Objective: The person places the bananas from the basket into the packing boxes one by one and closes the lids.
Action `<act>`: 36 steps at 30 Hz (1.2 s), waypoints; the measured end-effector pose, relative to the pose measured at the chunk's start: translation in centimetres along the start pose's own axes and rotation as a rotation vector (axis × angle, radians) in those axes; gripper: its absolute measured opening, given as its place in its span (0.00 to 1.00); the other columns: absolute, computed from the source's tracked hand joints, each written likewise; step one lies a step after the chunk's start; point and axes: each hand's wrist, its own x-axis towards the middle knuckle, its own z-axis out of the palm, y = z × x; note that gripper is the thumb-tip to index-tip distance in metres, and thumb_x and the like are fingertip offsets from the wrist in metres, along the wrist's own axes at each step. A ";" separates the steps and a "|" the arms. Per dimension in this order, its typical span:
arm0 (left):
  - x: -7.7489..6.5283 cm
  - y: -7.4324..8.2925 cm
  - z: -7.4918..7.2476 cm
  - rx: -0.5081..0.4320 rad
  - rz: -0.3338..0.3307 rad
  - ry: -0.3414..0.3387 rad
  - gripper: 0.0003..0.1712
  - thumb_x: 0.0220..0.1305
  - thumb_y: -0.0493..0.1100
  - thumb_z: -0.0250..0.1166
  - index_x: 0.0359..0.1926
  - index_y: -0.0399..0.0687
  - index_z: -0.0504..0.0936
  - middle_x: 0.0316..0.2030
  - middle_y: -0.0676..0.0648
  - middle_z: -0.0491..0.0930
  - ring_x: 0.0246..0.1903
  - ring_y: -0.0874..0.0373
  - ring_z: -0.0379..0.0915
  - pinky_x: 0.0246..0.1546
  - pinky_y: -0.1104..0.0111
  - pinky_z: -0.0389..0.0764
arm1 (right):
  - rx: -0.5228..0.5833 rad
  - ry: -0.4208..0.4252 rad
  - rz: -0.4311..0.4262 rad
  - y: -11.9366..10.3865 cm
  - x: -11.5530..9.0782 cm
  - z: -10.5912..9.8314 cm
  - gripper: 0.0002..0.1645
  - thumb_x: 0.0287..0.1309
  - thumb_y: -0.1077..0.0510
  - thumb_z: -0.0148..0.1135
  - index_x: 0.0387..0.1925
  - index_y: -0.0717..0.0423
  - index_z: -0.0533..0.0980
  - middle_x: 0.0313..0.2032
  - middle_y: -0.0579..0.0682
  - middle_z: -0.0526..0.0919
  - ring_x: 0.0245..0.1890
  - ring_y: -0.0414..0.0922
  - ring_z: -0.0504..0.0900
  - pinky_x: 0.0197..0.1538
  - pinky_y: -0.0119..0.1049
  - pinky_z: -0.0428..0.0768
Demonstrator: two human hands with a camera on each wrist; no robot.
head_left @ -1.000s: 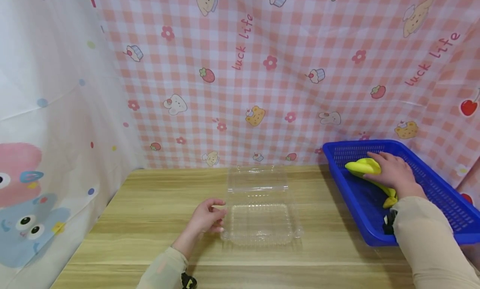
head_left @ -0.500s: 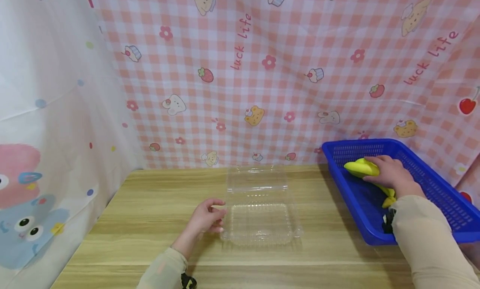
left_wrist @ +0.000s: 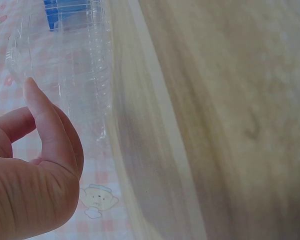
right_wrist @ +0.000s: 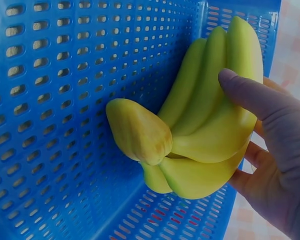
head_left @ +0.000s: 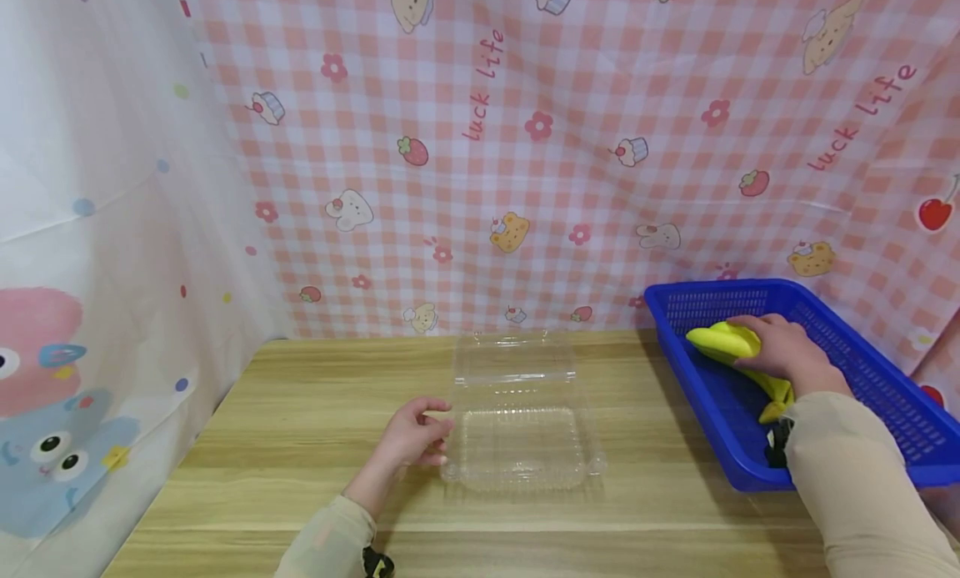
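Bananas (right_wrist: 205, 120), yellow and curved, are partly hidden by the gripping right hand (head_left: 786, 350). Whether the relaxed left hand (head_left: 411, 432) touches the clear plastic container (head_left: 522, 449) is unclear.

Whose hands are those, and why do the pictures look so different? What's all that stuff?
They belong to a person, not a robot. The wide view comes from a camera on the person's head, looking down. The close ones come from cameras worn on the wrists, one on each. On the table sit a clear box, open, and a blue basket. The left hand is by the box; I can't tell if it touches. The right hand holds bananas inside the basket.
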 end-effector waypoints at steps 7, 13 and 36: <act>0.0 -0.1 0.0 0.000 0.001 0.000 0.20 0.66 0.31 0.62 0.58 0.31 0.73 0.28 0.46 0.73 0.22 0.60 0.72 0.19 0.71 0.82 | 0.000 0.003 -0.016 -0.1 -0.1 -0.2 0.43 0.56 0.50 0.70 0.68 0.59 0.63 0.60 0.76 0.59 0.54 0.76 0.59 0.47 0.76 0.67; 0.0 -0.1 0.0 0.002 0.002 0.005 0.20 0.66 0.31 0.62 0.58 0.31 0.73 0.28 0.46 0.73 0.22 0.60 0.72 0.19 0.71 0.82 | -0.007 0.008 -0.024 -0.1 -0.1 -0.1 0.43 0.56 0.49 0.70 0.67 0.60 0.64 0.59 0.77 0.60 0.54 0.76 0.60 0.49 0.76 0.67; 0.0 -0.1 0.1 0.002 -0.003 0.004 0.20 0.66 0.32 0.62 0.58 0.32 0.73 0.29 0.45 0.73 0.21 0.60 0.72 0.19 0.71 0.82 | -0.008 0.006 -0.027 0.1 -0.2 -0.6 0.41 0.57 0.49 0.69 0.66 0.62 0.65 0.59 0.78 0.60 0.54 0.77 0.59 0.51 0.78 0.64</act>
